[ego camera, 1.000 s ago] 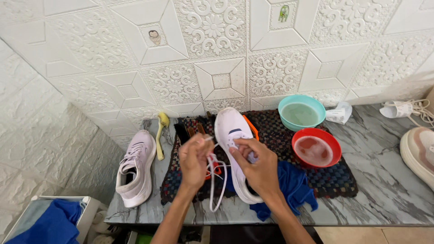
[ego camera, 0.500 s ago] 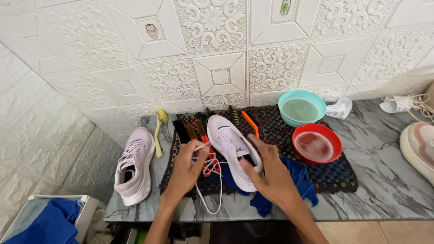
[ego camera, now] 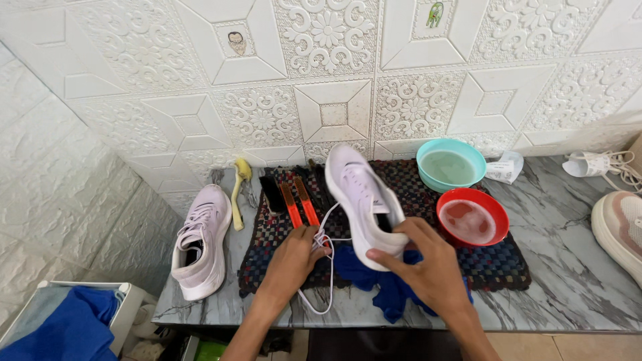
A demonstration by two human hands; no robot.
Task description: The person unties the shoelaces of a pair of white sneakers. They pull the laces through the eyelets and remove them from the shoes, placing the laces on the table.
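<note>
Shoe (ego camera: 364,200) has tipped toe-up toward the wall versus 0.5 s ago, heel now over the blue cloth (ego camera: 391,284). Right hand (ego camera: 428,267) clamped on its heel end. Left hand (ego camera: 294,257) pinched on the white lace (ego camera: 328,267), drawn out sideways above the woven mat (ego camera: 495,264) on the bench (ego camera: 568,267).
</note>
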